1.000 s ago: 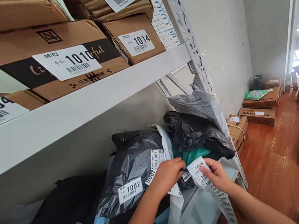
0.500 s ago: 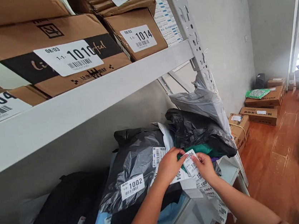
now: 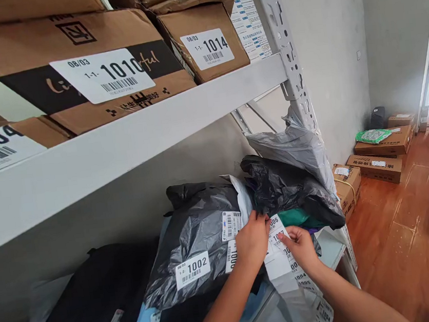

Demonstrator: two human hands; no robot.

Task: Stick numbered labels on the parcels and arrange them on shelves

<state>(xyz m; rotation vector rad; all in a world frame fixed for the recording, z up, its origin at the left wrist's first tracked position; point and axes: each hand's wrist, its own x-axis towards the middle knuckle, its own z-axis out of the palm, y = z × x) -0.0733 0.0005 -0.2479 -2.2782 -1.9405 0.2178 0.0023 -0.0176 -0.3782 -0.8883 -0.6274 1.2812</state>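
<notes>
A long strip of numbered barcode labels [image 3: 279, 268] hangs between my hands, its lower end trailing past the shelf edge. My left hand [image 3: 253, 238] is closed, pinching the strip's upper edge beside the 1006 label. With thumb and fingers, my right hand [image 3: 302, 246] grips the strip's right edge by the label below that. Just left of my left hand lies a black plastic parcel [image 3: 202, 224] bearing a 1002 label [image 3: 192, 270]. Behind both hands rests another black bag [image 3: 285, 186], with green material [image 3: 300, 218] showing under it.
Above, a white shelf beam [image 3: 136, 152] runs across, carrying cardboard boxes labelled 1010 [image 3: 111, 72] and 1014 [image 3: 207, 48]. A perforated upright post [image 3: 295, 69] stands at right. More cartons [image 3: 374, 167] lie on the wooden floor [image 3: 398, 243] beyond. Dark parcels [image 3: 94, 293] fill the lower left.
My right hand has shifted down the label strip, from the 1006 label toward the one below. The left hand has moved slightly right, and more blank backing shows. The view has shifted a little.
</notes>
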